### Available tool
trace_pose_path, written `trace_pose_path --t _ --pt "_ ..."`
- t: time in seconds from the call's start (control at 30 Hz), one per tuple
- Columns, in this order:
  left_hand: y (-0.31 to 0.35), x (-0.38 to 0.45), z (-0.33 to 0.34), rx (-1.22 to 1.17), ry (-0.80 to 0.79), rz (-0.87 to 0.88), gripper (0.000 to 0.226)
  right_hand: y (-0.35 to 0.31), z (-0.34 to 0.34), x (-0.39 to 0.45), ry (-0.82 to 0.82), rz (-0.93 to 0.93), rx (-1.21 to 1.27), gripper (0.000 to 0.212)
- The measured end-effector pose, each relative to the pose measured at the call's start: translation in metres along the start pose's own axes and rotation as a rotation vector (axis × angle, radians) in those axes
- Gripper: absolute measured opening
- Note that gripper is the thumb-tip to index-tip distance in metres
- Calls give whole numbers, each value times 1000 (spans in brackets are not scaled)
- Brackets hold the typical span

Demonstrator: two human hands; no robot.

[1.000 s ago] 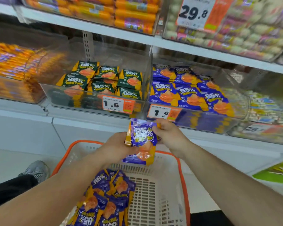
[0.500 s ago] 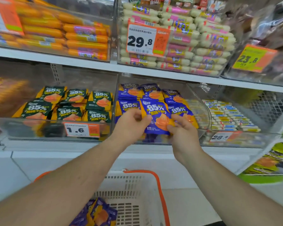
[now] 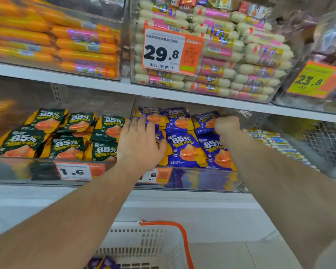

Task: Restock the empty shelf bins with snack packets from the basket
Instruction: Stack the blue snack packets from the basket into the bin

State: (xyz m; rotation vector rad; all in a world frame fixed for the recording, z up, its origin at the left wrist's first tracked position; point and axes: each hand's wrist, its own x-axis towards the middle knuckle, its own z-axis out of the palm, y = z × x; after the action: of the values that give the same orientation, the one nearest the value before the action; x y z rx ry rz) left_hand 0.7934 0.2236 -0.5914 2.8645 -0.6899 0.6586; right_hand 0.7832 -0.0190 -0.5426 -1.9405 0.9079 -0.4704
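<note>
Blue snack packets (image 3: 184,148) marked 85% fill a clear shelf bin (image 3: 198,179) on the middle shelf. My left hand (image 3: 140,144) lies flat on the packets at the bin's left side, fingers straight and pointing to the back. My right hand (image 3: 226,126) is at the back right of the same bin, its fingers curled at the edge of a rear blue packet (image 3: 205,121). Below, the white basket (image 3: 144,241) with an orange rim shows a few blue packets (image 3: 103,263) at its bottom edge.
Green 85% packets (image 3: 66,136) fill the neighbouring bin on the left. Orange sausages (image 3: 81,47) and white sausages (image 3: 231,61) sit in bins on the shelf above. A bin of small white packs (image 3: 275,140) stands to the right. Price tags hang on the bin fronts.
Both hands rose from the basket with a blue packet and moved deep into the blue bin. The left hand let go and now lies flat on the packets.
</note>
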Motion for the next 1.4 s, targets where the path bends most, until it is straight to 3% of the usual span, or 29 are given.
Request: trace_pose_path --t 0.13,0.33,0.8,1.03,1.2,1.33,1.4 --pt "0 1 1 -16 24 9 61 2 13 17 60 -74 -410 29" --pt "0 -1 4 -63 104 10 60 14 26 32 99 -64 -511 36" --pt "0 -2 5 -72 93 0 58 15 41 47 176 -21 -772 45" --pt "1 -1 -2 -106 34 10 54 9 27 16 255 -137 -693 36" --pt "-7 -6 -16 -322 49 66 42 10 34 -54 332 -469 -345 19" --pt "-20 -46 -26 -329 260 244 35 21 61 -123 309 -732 -92 10" --pt "-32 -75 -27 -352 264 285 39 30 78 -155 300 -846 17 8"
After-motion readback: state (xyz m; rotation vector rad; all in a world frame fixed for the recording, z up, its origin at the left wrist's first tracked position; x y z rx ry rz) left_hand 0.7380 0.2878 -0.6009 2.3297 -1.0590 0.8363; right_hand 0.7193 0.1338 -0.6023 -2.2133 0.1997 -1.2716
